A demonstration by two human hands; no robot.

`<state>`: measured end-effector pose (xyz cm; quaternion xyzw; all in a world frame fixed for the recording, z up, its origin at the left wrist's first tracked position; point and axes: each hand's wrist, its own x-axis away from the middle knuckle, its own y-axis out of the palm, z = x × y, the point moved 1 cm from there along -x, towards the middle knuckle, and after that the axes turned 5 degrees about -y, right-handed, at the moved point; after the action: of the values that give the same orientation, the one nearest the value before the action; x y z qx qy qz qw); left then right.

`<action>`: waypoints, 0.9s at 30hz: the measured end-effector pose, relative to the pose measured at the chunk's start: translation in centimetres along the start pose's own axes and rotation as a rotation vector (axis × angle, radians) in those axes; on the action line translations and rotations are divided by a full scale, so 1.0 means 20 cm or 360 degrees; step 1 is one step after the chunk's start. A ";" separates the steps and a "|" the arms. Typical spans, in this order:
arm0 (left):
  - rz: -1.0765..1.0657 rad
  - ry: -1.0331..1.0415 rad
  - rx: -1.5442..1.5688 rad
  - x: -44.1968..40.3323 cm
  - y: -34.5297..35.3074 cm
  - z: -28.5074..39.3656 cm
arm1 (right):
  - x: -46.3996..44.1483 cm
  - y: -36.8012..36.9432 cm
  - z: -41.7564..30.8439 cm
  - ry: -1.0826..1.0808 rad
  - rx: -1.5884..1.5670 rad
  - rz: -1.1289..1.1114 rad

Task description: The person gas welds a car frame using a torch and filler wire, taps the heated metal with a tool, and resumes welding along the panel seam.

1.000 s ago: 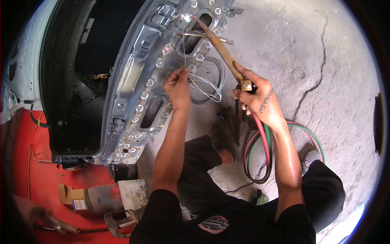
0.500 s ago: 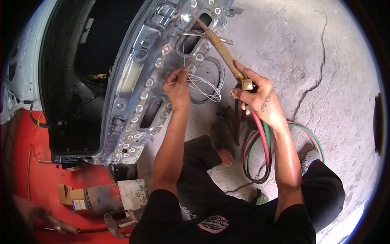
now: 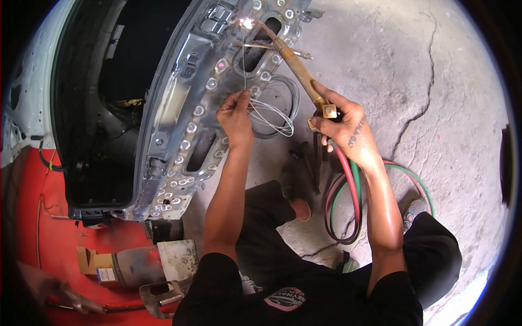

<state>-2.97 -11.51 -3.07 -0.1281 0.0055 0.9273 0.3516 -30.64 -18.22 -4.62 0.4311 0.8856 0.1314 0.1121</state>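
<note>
My right hand is wrapped round the valve end of a brass gas welding torch. The torch tip points up and left at a bright, sparking spot on the bare metal car body panel. Between the fingertips of my left hand I pinch a thin filler wire, which runs up to the glowing spot. The loose coil of that wire hangs just right of my left hand. Many round weld marks line the panel, and a small spot on it glows pink.
Red and green hoses loop down from the torch to the cracked concrete floor. At lower left, a cardboard box, a cylindrical container and a locking clamp are near a red surface.
Sparks now spread from the bright spot, which was a compact glow before. Both hands keep nearly the same position, with my left hand shifted very slightly left.
</note>
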 end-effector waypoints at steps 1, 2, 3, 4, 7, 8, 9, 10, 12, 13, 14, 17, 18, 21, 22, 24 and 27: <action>0.0007 -0.0011 -0.0007 0.00 0.00 0.01 | 0.00 0.00 0.00 -0.0008 0.0003 -0.0003; 0.0015 -0.0022 -0.0013 0.00 0.00 0.01 | 0.00 0.00 0.00 -0.0004 -0.0004 0.0001; 0.0020 -0.0025 -0.0016 0.00 0.01 0.01 | 0.00 0.00 0.00 0.0000 -0.0011 0.0004; 0.0026 -0.0029 -0.0019 0.00 0.01 0.01 | 0.00 0.00 0.00 0.0005 -0.0018 0.0008; 0.0033 -0.0025 -0.0030 0.01 0.02 0.02 | 0.00 0.00 0.00 -0.0009 -0.0007 0.0001; 0.0034 -0.0022 -0.0034 0.01 0.02 0.02 | 0.00 0.00 0.00 -0.0010 -0.0014 0.0001; 0.0030 -0.0019 -0.0039 0.00 0.02 0.02 | 0.00 0.00 0.00 -0.0011 -0.0021 0.0002; 0.0026 -0.0016 -0.0043 0.00 0.02 0.02 | 0.01 0.00 0.00 -0.0013 -0.0028 0.0004; 0.0023 -0.0013 -0.0046 -0.01 0.01 0.01 | 0.01 -0.01 0.00 0.0024 -0.0051 -0.0001; 0.0024 -0.0013 -0.0044 -0.01 0.01 0.01 | 0.01 -0.01 -0.01 0.0042 -0.0062 -0.0004; 0.0024 -0.0013 -0.0041 -0.01 0.01 0.01 | 0.01 -0.02 0.00 0.0040 -0.0061 -0.0004; 0.0012 0.0006 -0.0036 -0.02 0.01 0.01 | 0.01 -0.02 0.01 0.0024 -0.0066 0.0009; 0.0009 0.0010 -0.0032 -0.02 0.01 0.00 | 0.01 -0.01 0.01 0.0011 -0.0074 0.0021; -0.0011 0.0013 -0.0038 -0.02 0.00 -0.01 | 0.01 0.00 0.01 0.0004 -0.0093 0.0040; -0.0023 0.0009 -0.0051 -0.03 -0.01 -0.02 | 0.01 0.00 0.01 0.0007 -0.0099 0.0042; -0.0042 0.0007 -0.0061 -0.03 -0.02 -0.03 | 0.01 0.00 0.01 0.0011 -0.0078 0.0040; -0.0032 0.0006 -0.0041 -0.02 -0.01 0.00 | 0.01 -0.01 0.00 0.0037 -0.0057 0.0014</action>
<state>-2.55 -11.57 -3.04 -0.1344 -0.0071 0.9235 0.3591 -30.88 -18.22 -4.76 0.4313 0.8825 0.1527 0.1088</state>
